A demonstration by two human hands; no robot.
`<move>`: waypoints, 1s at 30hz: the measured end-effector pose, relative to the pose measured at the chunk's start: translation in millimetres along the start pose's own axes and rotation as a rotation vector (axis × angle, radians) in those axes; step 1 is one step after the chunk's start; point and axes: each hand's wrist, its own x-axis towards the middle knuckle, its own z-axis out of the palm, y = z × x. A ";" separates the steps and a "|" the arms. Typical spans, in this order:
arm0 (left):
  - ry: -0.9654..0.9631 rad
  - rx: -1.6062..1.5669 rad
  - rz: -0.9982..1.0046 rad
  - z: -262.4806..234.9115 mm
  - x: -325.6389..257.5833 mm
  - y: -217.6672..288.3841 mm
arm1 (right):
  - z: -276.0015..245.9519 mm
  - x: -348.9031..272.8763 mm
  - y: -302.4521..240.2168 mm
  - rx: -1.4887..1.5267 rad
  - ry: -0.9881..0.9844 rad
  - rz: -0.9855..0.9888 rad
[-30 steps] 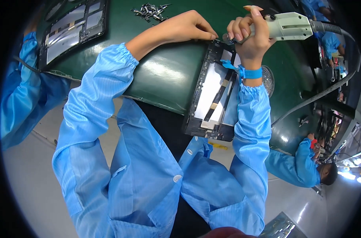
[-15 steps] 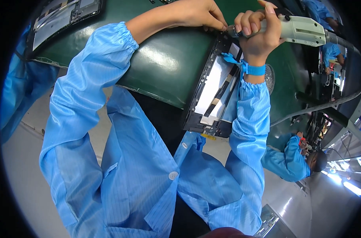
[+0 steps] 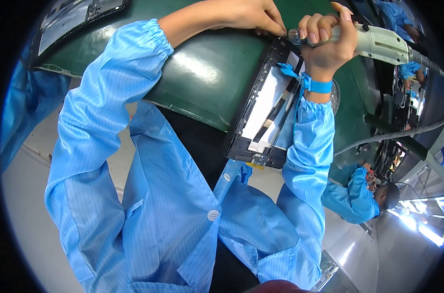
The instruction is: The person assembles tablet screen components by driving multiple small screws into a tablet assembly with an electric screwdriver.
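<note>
My right hand (image 3: 327, 46) is wrapped round a pale electric screwdriver (image 3: 382, 44), held nearly level with its tip pointing left. A blue wrist strap circles that wrist. My left hand (image 3: 253, 15) reaches across from the left, thumb and fingers pinched together right at the screwdriver's tip; whatever sits between them is too small to make out. Under the tip and my right forearm lies a flat tablet-like device housing (image 3: 258, 115), black-framed with a silvery inside and a dark strip across it. Its near end reaches the table's front edge, and my forearm hides part of its right side.
The green table (image 3: 192, 93) carries a second similar housing (image 3: 68, 24) at far left. A grey cable (image 3: 402, 132) crosses on the right, by a dark bar. Co-workers in blue (image 3: 351, 198) sit to the right, near benches with parts. A round, speckled object (image 3: 335, 96) stands beside my right wrist.
My right hand and the screwdriver have shifted slightly right and down. My left fingertips have moved a little right with the tip, still pinched. The housing has barely moved.
</note>
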 end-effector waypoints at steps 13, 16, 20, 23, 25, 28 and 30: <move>0.007 -0.001 -0.029 0.3 -1.0 2.7 | 21.1 -3.2 -7.1 -0.089 0.081 0.063; 0.008 0.027 -0.076 -0.6 -0.1 4.1 | 26.2 0.7 -11.7 -0.174 -0.111 0.000; -0.002 -0.025 -0.042 3.6 4.2 5.7 | 9.4 6.2 -7.9 -0.118 -0.136 0.121; 0.026 0.009 -0.080 3.1 0.4 7.9 | 11.6 6.0 -5.8 -0.103 -0.117 0.129; 0.034 0.028 -0.103 1.9 -2.8 7.4 | 12.6 5.1 -0.7 -0.090 -0.109 0.134; 0.034 0.037 -0.104 2.3 -1.4 7.1 | 8.9 6.8 -0.6 -0.090 -0.112 0.132; 0.024 0.028 -0.084 4.2 2.9 8.3 | 5.7 7.8 -4.6 -0.100 -0.120 0.127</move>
